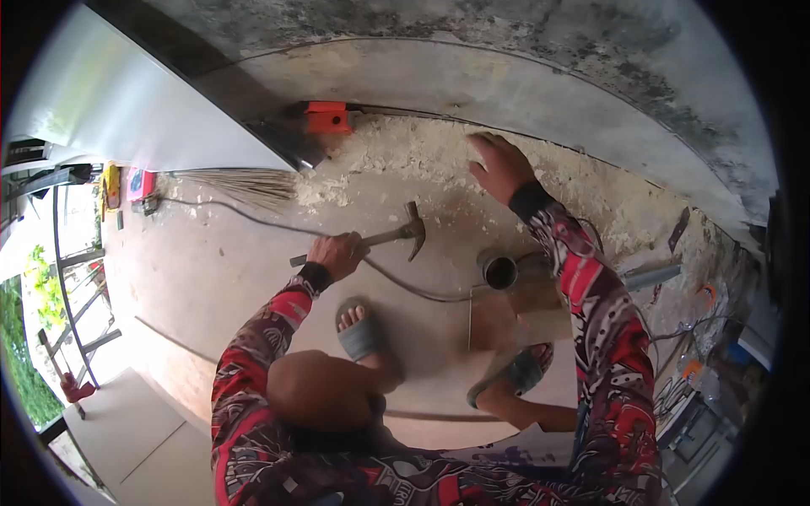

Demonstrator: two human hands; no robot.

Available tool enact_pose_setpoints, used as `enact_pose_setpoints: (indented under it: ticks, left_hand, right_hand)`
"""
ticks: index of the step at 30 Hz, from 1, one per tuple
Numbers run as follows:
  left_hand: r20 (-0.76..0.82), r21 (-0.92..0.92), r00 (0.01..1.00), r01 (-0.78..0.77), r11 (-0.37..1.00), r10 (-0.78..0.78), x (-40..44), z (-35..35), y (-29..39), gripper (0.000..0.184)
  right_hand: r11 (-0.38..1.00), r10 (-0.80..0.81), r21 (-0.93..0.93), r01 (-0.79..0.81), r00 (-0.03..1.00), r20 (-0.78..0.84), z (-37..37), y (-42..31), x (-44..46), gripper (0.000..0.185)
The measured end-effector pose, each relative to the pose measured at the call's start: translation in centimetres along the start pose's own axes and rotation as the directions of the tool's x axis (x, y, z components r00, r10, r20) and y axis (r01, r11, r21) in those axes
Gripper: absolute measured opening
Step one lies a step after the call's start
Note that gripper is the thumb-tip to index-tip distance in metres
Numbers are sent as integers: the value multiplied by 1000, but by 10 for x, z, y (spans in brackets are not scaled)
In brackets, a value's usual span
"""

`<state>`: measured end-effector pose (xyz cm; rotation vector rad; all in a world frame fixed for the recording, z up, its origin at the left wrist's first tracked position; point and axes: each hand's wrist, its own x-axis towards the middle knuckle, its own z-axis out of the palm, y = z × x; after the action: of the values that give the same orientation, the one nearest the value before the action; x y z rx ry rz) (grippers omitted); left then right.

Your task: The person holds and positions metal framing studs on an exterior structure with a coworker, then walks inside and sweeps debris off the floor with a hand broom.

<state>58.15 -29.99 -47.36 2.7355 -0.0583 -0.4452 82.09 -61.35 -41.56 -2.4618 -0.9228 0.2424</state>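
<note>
My left hand (337, 255) is wrapped around the handle of a claw hammer (412, 230). Its head points right, held above the concrete floor. My right hand (504, 166) is stretched out near the foot of the wall, thumb apart from the fingers, with nothing visible in it. Beneath and beside it, pale flakes and crumbs (396, 156) cover the floor. Below the right forearm stands a dark round can or tube (499, 271), its open end facing up. A thin brownish board or sheet (515, 325) lies by it.
A dark cable (405, 287) runs across the floor under the hammer. A stick broom (240, 185) and an orange-red object (329, 118) lie by a large pale panel (143, 93). The stained wall (506, 76) bounds the far side. Tools and wires (692, 363) clutter the right.
</note>
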Motion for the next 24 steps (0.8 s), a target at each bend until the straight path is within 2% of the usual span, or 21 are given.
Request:
enact_pose_setpoints:
  ticks: [3,5,7,9,10,11,13,15,16,17,19,21,24]
  left_hand:
    - [-44,-14,997,-64,998,63,2,26,-12,30]
    - [-90,-6,984,-158,987,156,3,35,-22,26]
    - [-61,-7,976,-209,978,208,2,33,-32,23]
    - [-61,41,951,-302,952,304,-1,36,-50,22]
    - [-46,40,956,-287,957,288,0,47,-63,24]
    - [-10,27,962,-274,961,274,-7,55,-68,25]
    - [-103,-42,939,-334,942,328,-13,51,-59,27]
    - [-138,-37,908,-403,914,395,-4,42,-53,24]
    - [-131,-25,903,-416,909,410,-11,41,-54,22]
    - [-109,-32,906,-414,910,408,-14,43,-56,24]
    - [-83,-30,907,-417,908,414,-11,41,-59,27]
    - [-91,-32,894,-444,896,439,-9,35,-58,25]
    - [-97,-48,875,-481,876,475,0,28,-45,23]
  right_hand:
    - [993,-112,-29,111,991,-72,45,10,47,51]
    - [993,-112,-33,110,991,-70,74,11,69,57]
    - [990,-128,-67,122,986,-105,98,12,85,58]
    - [971,-222,-126,204,963,-152,122,23,93,59]
    - [976,-148,-166,142,989,-22,110,16,87,65]
    - [976,-117,-186,116,993,4,101,11,81,61]
    - [969,-221,-132,211,973,-72,80,10,52,50]
    - [987,-117,-85,135,976,184,52,16,17,44]
    - [998,-40,-40,56,944,327,42,22,-5,43]
    - [1000,14,-1,-16,888,460,31,32,-25,43]
    - [990,132,-126,-62,725,676,9,38,-66,45]
    - [999,41,-8,-47,744,667,6,58,-118,52]
    - [977,-40,183,-107,754,656,-17,44,-157,70]
